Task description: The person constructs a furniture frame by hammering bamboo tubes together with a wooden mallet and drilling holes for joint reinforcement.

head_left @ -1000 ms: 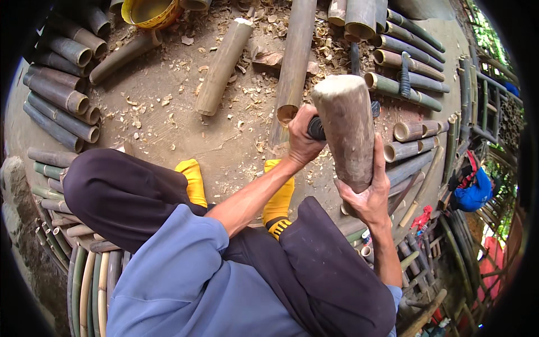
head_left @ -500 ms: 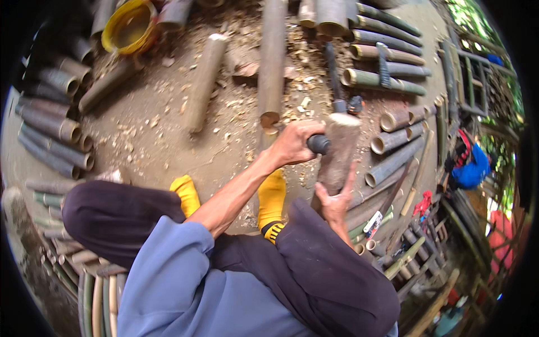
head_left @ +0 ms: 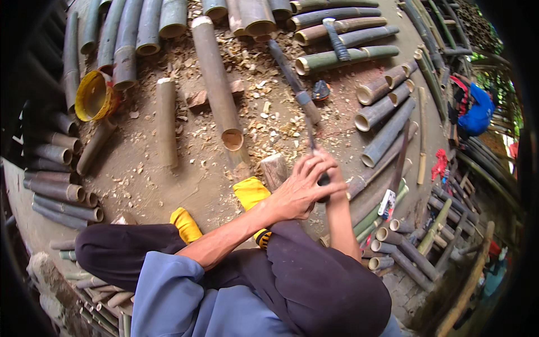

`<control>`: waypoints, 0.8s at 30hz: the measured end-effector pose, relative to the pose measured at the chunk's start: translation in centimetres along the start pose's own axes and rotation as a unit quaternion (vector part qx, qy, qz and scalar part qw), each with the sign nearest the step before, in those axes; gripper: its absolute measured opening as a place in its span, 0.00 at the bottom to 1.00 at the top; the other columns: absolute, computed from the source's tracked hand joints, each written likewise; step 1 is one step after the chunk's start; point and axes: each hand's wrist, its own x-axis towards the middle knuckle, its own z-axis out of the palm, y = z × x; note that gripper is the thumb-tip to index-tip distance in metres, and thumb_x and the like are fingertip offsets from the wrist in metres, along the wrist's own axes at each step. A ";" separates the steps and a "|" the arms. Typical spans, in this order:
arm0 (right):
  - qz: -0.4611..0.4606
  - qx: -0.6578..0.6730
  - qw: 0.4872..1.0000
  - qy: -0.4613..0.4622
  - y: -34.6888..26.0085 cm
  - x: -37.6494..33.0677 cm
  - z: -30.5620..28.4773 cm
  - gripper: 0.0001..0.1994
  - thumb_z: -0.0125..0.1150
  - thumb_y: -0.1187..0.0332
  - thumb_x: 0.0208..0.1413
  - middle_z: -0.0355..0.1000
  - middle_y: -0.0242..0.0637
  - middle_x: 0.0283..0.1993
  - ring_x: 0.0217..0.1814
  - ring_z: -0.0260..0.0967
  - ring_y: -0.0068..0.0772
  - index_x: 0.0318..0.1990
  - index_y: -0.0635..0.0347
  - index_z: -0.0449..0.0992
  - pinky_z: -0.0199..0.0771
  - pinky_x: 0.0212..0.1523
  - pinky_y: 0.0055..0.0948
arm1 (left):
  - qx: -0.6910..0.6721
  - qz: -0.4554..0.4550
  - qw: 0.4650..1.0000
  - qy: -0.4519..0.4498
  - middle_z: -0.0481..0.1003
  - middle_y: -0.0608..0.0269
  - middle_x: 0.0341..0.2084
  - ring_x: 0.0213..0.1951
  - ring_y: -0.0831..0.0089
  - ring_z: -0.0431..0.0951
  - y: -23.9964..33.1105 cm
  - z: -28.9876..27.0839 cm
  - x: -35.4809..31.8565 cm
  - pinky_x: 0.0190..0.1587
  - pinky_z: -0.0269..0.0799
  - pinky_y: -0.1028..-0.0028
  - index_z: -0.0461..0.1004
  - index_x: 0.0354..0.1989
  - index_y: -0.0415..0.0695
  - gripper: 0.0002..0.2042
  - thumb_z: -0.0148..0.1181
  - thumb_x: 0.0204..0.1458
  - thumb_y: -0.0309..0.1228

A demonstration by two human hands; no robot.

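Observation:
My left hand [head_left: 303,188] and my right hand [head_left: 323,160] meet over my right knee, closed around a tool with a black handle [head_left: 324,180]. From between them a narrow dark blade [head_left: 310,135] points away from me; its exact kind I cannot tell. The left hand lies partly across the right and hides much of the grip. A short wooden block [head_left: 275,171] is on the ground just left of the hands, beside my yellow-socked foot [head_left: 251,192]. Farther off lies a long bamboo tube [head_left: 216,84], its open end toward me, resting across a broken brick piece [head_left: 197,99].
Wood chips [head_left: 261,115] litter the ground ahead. A short bamboo length [head_left: 167,123] and a yellow basin [head_left: 95,96] lie left. A dark-handled tool [head_left: 292,78] and a hatchet [head_left: 337,40] lie ahead right. Cut bamboo tubes [head_left: 387,109] line both sides.
My right hand has let go of the wooden block, which now is on the ground by my foot. It has joined the left hand at the black handle. The view has turned.

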 end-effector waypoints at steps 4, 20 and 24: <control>-0.024 -0.310 0.940 0.137 0.2 9.5 -4.5 0.16 0.56 0.73 0.48 0.71 0.33 0.28 0.32 0.72 0.25 0.46 0.65 0.70 0.72 0.31 0.25 | -0.031 -0.144 0.970 0.195 0.61 0.49 0.52 0.53 0.51 0.62 -2.8 -0.7 -1.5 0.57 0.56 0.58 0.65 0.53 0.44 0.32 0.57 0.30 0.21; -0.090 -0.666 0.724 0.152 8.1 -8.0 -5.0 0.22 0.57 0.72 0.49 0.67 0.45 0.51 0.54 0.64 0.43 0.54 0.64 0.67 0.62 0.55 0.38 | -0.154 -0.567 0.712 0.384 0.68 0.43 0.46 0.49 0.51 0.70 -12.8 1.8 -10.9 0.52 0.65 0.61 0.61 0.50 0.36 0.38 0.71 0.31 0.41; 0.110 -0.697 0.698 0.122 8.6 -18.4 -11.0 0.20 0.56 0.72 0.51 0.68 0.42 0.47 0.49 0.65 0.38 0.53 0.64 0.68 0.64 0.50 0.34 | -0.199 -0.583 0.702 0.356 0.73 0.46 0.43 0.47 0.52 0.73 -15.1 3.5 -10.0 0.51 0.67 0.61 0.64 0.49 0.38 0.37 0.73 0.28 0.41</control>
